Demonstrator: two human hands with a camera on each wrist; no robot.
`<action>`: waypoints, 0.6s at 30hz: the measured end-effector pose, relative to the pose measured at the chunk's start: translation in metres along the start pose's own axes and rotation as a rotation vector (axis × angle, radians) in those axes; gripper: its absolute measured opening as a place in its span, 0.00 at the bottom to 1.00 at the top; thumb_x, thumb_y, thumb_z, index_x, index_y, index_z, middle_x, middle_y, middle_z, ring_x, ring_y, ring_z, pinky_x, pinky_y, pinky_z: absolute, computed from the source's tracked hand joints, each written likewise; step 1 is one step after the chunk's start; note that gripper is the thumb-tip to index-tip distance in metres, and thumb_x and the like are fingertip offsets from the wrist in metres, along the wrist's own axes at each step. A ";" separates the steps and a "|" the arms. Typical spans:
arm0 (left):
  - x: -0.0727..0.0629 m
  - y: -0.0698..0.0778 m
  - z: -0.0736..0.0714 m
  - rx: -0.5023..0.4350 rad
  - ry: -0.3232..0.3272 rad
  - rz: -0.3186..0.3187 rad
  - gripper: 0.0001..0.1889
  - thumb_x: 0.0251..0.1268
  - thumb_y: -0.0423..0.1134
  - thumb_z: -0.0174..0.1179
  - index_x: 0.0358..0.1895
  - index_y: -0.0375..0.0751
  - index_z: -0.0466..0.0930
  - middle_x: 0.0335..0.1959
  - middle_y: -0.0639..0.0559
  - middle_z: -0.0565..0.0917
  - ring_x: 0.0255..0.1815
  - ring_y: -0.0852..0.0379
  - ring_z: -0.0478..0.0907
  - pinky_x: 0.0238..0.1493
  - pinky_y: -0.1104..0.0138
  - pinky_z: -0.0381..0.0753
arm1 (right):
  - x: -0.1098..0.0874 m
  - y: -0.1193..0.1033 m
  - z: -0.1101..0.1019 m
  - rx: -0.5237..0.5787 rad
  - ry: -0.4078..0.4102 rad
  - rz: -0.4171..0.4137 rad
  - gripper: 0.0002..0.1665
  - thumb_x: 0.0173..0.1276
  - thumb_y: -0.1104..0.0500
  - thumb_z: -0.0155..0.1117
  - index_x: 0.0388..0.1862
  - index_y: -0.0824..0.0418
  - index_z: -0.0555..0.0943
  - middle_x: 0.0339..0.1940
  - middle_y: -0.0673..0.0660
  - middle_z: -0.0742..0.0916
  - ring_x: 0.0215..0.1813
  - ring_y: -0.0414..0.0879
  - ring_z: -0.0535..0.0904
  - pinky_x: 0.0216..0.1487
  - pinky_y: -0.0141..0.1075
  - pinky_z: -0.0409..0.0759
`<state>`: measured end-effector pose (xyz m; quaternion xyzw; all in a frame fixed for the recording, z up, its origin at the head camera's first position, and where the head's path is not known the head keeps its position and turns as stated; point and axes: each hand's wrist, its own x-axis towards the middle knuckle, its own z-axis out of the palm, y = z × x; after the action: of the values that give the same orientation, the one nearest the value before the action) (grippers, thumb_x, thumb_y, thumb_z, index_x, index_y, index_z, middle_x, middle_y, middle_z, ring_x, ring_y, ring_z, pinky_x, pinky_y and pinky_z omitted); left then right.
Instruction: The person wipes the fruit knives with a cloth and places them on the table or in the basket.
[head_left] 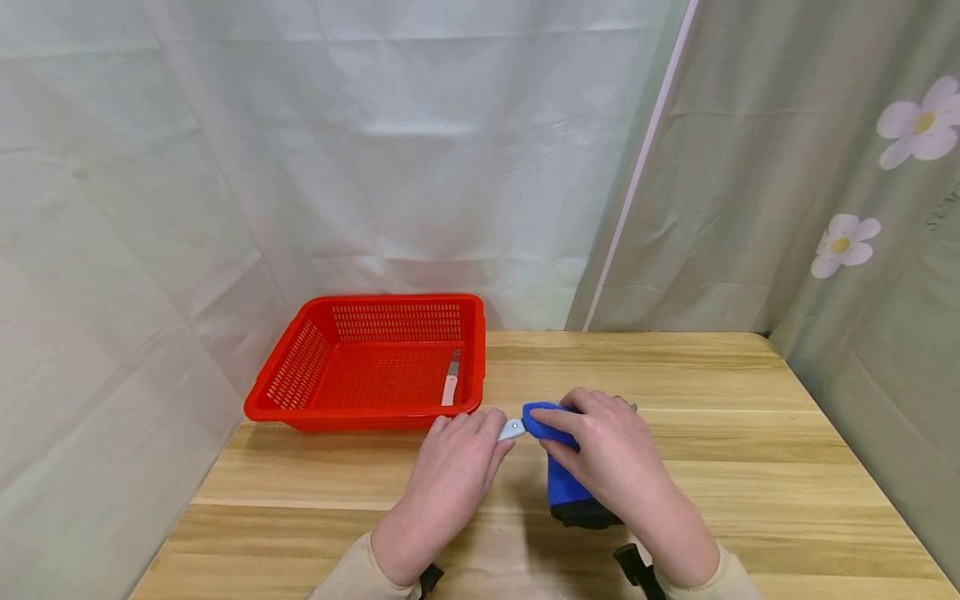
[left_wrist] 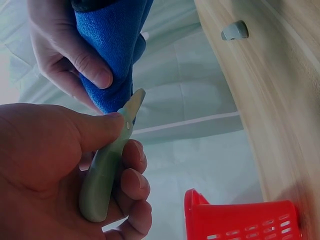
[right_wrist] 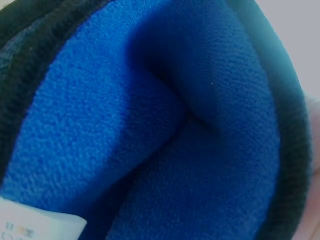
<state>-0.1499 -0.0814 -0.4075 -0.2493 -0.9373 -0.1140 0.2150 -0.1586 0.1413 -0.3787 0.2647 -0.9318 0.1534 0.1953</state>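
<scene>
My left hand (head_left: pixel 457 467) grips a small knife-like tool (left_wrist: pixel 105 175) by its pale grey-green handle, the thumb lying along it near a rivet. The tool's narrow end points toward a blue cloth (head_left: pixel 564 487) with black edging. Folds of that cloth are pinched between the thumb and fingers of my right hand (head_left: pixel 611 446), close against the tool's end; the head view hides most of that end. Loose cloth hangs below the right hand. Blue fabric and a white label (right_wrist: pixel 40 222) fill much of the right wrist view.
A red plastic basket (head_left: pixel 360 417) with slotted walls stands at the back left of the wooden table (head_left: pixel 750 483). Inside it lies a similar tool with a pale pink handle (head_left: pixel 450 389). A small grey piece (left_wrist: pixel 235 31) lies on the table beyond the right hand. Curtains hang behind.
</scene>
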 end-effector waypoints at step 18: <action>0.002 0.000 -0.001 0.009 -0.011 -0.017 0.13 0.78 0.48 0.71 0.45 0.46 0.77 0.27 0.58 0.73 0.26 0.59 0.69 0.34 0.66 0.66 | 0.001 0.023 -0.004 -0.022 0.062 0.031 0.24 0.61 0.55 0.90 0.57 0.48 0.95 0.43 0.54 0.90 0.42 0.52 0.87 0.39 0.48 0.86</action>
<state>-0.1510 -0.0807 -0.4061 -0.2410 -0.9411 -0.1101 0.2099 -0.1711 0.1613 -0.3793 0.2429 -0.9309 0.1544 0.2247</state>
